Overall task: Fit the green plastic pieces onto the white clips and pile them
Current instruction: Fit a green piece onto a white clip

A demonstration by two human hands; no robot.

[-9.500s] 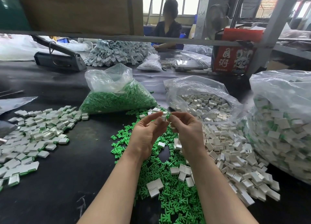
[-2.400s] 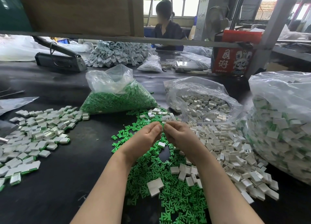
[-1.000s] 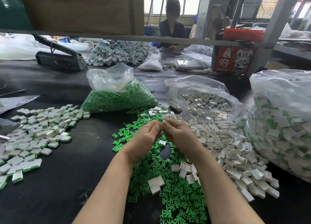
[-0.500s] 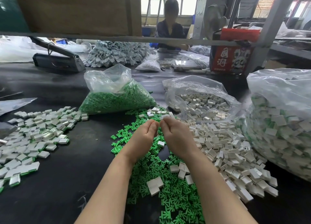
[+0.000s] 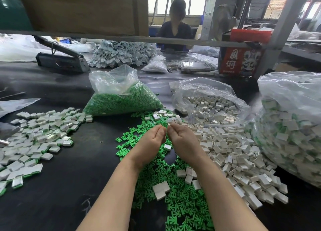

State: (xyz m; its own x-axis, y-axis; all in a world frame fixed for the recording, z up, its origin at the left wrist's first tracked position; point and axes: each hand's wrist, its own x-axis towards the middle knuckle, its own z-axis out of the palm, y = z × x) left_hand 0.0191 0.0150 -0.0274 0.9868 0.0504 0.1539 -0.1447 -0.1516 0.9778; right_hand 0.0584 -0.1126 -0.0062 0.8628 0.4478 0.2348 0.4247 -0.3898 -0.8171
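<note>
The left hand and right hand have sunk lower than a moment ago and now meet fingertip to fingertip, curled over a small white rectangular plastic clip barely showing between them. Whether a green piece is seated cannot be told. Loose green plastic pieces lie beneath the wrists; the finished pile waits well left.

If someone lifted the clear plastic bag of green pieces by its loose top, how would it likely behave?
The clear plastic bag of green pieces would probably sag and shift, since its film is thin and crumpled. The open, untied top suggests pieces could spill if it tips. It looks fairly light: small plastic parts, partly filled.
</note>
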